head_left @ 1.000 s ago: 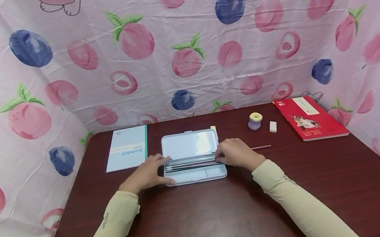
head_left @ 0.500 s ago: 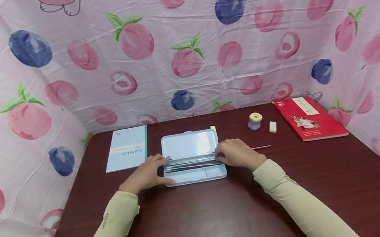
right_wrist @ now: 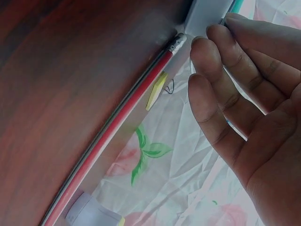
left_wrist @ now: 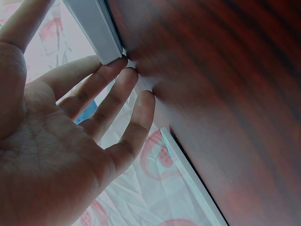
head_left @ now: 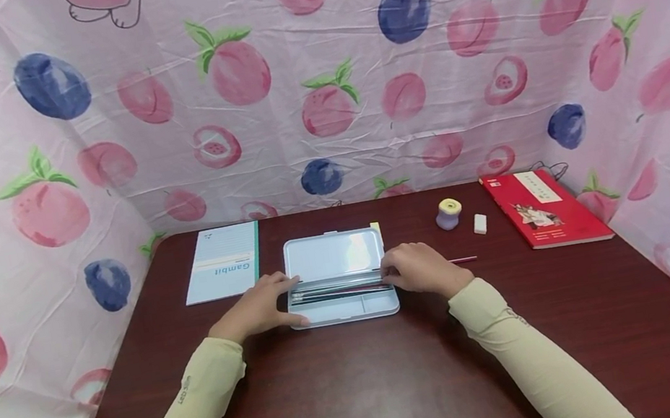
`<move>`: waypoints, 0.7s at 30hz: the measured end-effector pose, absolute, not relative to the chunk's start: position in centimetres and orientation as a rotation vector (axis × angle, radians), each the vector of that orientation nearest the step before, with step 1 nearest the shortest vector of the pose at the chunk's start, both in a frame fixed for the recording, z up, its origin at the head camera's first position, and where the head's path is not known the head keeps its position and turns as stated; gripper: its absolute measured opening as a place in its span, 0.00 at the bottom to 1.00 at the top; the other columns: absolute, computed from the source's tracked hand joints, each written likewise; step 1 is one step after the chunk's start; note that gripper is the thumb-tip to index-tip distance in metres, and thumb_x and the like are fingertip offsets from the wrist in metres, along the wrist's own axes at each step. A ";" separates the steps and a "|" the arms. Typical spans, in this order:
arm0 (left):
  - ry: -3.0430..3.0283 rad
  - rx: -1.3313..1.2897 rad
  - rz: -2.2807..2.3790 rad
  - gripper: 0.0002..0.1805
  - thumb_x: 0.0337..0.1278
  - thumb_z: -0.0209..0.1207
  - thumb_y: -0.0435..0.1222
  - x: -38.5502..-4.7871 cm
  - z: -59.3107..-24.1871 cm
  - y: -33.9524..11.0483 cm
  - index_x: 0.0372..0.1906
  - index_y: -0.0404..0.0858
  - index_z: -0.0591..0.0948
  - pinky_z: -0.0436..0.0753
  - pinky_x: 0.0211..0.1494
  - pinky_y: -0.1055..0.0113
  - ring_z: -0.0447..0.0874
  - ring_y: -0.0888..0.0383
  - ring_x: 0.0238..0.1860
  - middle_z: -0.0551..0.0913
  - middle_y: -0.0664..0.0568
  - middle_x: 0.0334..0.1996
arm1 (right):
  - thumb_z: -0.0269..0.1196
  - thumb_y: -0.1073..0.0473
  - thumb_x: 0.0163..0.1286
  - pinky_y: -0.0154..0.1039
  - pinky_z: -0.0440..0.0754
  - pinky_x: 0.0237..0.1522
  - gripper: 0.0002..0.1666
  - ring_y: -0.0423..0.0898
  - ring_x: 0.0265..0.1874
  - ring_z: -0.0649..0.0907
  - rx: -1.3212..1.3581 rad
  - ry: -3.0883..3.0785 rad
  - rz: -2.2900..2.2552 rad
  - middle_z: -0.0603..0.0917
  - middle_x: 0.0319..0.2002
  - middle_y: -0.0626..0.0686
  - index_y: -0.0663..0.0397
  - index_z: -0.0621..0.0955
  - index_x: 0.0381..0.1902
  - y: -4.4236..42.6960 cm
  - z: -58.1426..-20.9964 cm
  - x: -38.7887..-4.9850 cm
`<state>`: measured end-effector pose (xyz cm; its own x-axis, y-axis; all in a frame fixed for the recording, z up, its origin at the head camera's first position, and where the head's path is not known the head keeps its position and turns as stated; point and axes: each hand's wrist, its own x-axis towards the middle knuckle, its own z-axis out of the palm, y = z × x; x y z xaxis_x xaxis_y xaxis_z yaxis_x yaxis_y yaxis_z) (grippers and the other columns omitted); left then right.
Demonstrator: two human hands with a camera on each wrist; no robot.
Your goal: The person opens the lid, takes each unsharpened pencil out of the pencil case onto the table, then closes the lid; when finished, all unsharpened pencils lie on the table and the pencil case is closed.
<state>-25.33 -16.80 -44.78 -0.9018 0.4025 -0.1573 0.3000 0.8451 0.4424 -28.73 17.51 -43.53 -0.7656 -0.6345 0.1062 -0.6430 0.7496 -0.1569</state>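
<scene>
A pale blue pencil case [head_left: 344, 308] lies with its lid raised, several pencils [head_left: 338, 290] in its rear compartment. My left hand [head_left: 261, 307] holds the case's left end, thumb at the front corner and fingers behind; in the left wrist view, fingertips touch the case wall [left_wrist: 94, 28]. At the right end, my right hand [head_left: 421, 270] reaches into the pencil compartment with thumb and index finger together, apparently pinching a pencil's end, which the hand mostly covers. Beside that hand a red pencil [right_wrist: 117, 117] with a metal eraser end lies on the table.
A white notebook [head_left: 221, 260] lies behind the left hand. A yellow and lilac sharpener-like object [head_left: 449, 213], a white eraser [head_left: 480, 224] and a red book [head_left: 545, 208] lie back right. A yellow piece [head_left: 376, 228] shows behind the lid. Fruit-patterned cloth [head_left: 315, 80] hangs behind the table.
My right hand and sleeve have shifted very slightly to the right at the case's end. The left hand and the case stay where they were.
</scene>
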 end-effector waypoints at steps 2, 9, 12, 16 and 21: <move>2.780 0.538 0.606 0.56 0.50 0.77 0.62 -25.3 -44.8 -16.8 0.82 0.44 0.69 0.75 0.76 0.39 0.71 0.44 0.70 0.74 0.42 0.73 | 0.75 0.60 0.68 0.43 0.88 0.39 0.01 0.38 0.30 0.83 1.058 -2.891 0.290 0.91 0.31 0.44 0.50 0.92 0.35 17.7 -43.3 -28.7; 2.778 0.530 0.610 0.56 0.50 0.77 0.62 -25.3 -44.7 -16.8 0.82 0.44 0.69 0.75 0.76 0.39 0.71 0.44 0.70 0.74 0.41 0.74 | 0.75 0.58 0.69 0.43 0.87 0.40 0.04 0.37 0.30 0.83 1.066 -2.910 0.315 0.90 0.31 0.43 0.51 0.92 0.34 18.7 -42.8 -29.0; 2.781 0.533 0.605 0.56 0.50 0.77 0.62 -25.2 -44.7 -16.8 0.81 0.44 0.69 0.75 0.76 0.39 0.72 0.44 0.70 0.74 0.42 0.73 | 0.76 0.58 0.68 0.42 0.87 0.40 0.02 0.37 0.30 0.83 1.061 -2.942 0.330 0.91 0.32 0.43 0.49 0.92 0.35 19.2 -42.7 -29.2; 2.785 0.529 0.600 0.56 0.50 0.77 0.62 -25.2 -44.7 -16.8 0.81 0.44 0.69 0.75 0.76 0.40 0.72 0.44 0.69 0.74 0.42 0.73 | 0.77 0.59 0.66 0.40 0.87 0.40 0.02 0.37 0.29 0.82 1.035 -2.998 0.373 0.91 0.31 0.43 0.47 0.92 0.36 19.9 -42.5 -29.5; 2.780 0.522 0.604 0.56 0.50 0.77 0.62 -25.2 -44.7 -16.7 0.81 0.44 0.69 0.75 0.76 0.40 0.72 0.44 0.69 0.74 0.42 0.73 | 0.77 0.61 0.66 0.39 0.87 0.39 0.03 0.38 0.28 0.80 1.028 -3.033 0.424 0.89 0.30 0.43 0.47 0.92 0.35 20.7 -42.3 -29.8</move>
